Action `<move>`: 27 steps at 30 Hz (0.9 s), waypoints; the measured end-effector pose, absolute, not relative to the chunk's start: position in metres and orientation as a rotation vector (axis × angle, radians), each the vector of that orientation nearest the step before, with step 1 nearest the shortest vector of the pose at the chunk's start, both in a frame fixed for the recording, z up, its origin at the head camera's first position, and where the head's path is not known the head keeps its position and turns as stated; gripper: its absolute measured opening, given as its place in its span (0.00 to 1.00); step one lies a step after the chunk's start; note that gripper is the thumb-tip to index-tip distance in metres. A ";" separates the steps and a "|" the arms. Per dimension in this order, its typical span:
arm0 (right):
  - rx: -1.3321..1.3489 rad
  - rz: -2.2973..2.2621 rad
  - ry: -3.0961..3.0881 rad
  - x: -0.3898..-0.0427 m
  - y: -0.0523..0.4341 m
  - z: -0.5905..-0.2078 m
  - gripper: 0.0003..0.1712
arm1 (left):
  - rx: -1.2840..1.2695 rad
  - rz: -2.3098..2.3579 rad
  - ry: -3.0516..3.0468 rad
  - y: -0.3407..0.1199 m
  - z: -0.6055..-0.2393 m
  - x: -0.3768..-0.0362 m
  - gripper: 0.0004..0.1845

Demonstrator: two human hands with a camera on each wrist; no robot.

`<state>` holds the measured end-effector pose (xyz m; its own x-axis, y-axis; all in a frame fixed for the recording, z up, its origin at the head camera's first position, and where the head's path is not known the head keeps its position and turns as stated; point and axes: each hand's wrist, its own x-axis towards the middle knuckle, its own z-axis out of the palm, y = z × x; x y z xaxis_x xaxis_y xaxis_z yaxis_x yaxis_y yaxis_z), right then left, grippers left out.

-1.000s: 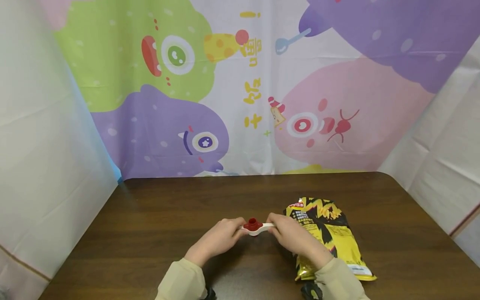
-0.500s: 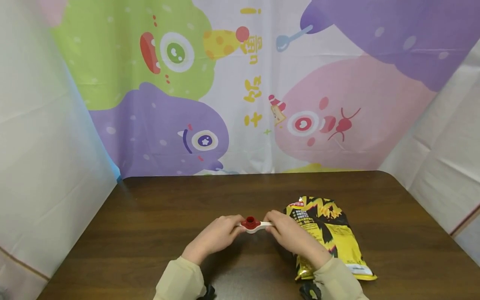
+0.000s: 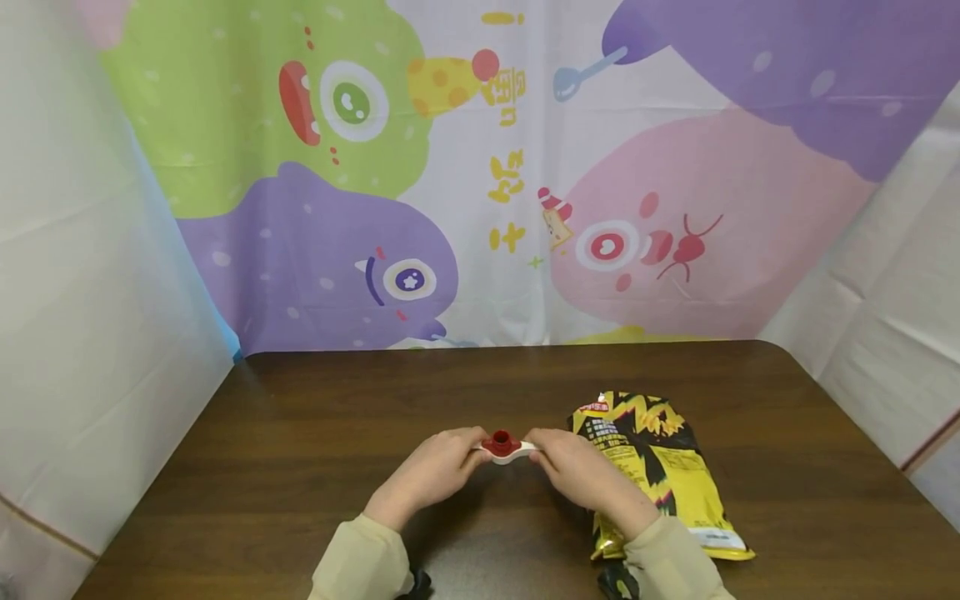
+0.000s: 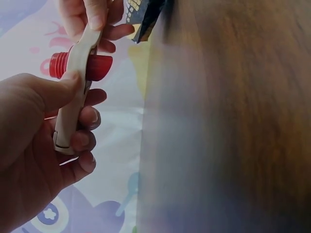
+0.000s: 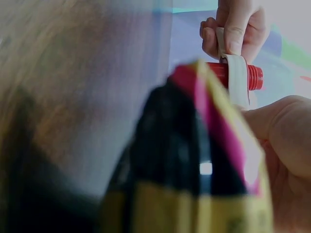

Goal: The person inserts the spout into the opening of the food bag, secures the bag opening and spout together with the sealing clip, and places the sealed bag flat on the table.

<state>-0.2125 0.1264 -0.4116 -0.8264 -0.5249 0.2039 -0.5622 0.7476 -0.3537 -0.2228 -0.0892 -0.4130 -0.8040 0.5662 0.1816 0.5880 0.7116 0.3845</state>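
Note:
A white clip bar with a red spout (image 3: 502, 444) in its middle is held a little above the brown table (image 3: 315, 417). My left hand (image 3: 437, 468) grips its left end, thumb on top and fingers curled beneath, as the left wrist view shows on the white bar (image 4: 74, 97). My right hand (image 3: 570, 468) pinches the right end. In the right wrist view the red spout (image 5: 233, 75) shows past a blurred corner of the bag (image 5: 194, 160). A yellow and black snack bag (image 3: 660, 467) lies flat on the table under my right forearm.
Printed cartoon cloth (image 3: 480, 167) hangs behind the table and pale sheets close off both sides. The table's far edge (image 3: 502, 348) runs along the cloth. Bare wood lies to the left of my hands and beyond them.
Both hands and the clip have shifted a little to the left and slightly away; my right hand has slid closer to the red spout. The bag has not moved.

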 end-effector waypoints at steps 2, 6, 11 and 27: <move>0.882 0.601 -2.848 -0.213 0.126 -0.412 0.04 | -0.968 -0.656 -2.850 -0.089 -0.413 -0.223 0.08; 0.873 0.563 -2.835 -0.213 0.126 -0.414 0.04 | -0.971 -0.632 -2.834 -0.089 -0.414 -0.223 0.08; 0.864 0.548 -2.825 -0.213 0.126 -0.415 0.04 | -0.961 -0.606 -2.838 -0.089 -0.416 -0.223 0.07; 0.841 0.585 -2.869 -0.213 0.126 -0.415 0.04 | -0.948 -0.581 -2.861 -0.089 -0.416 -0.223 0.08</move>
<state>-0.2135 0.1259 -0.4147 -0.8435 -0.5004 0.1955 -0.5370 0.7744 -0.3347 -0.2230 -0.0894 -0.4161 -0.8070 0.5613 0.1835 0.5884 0.7381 0.3301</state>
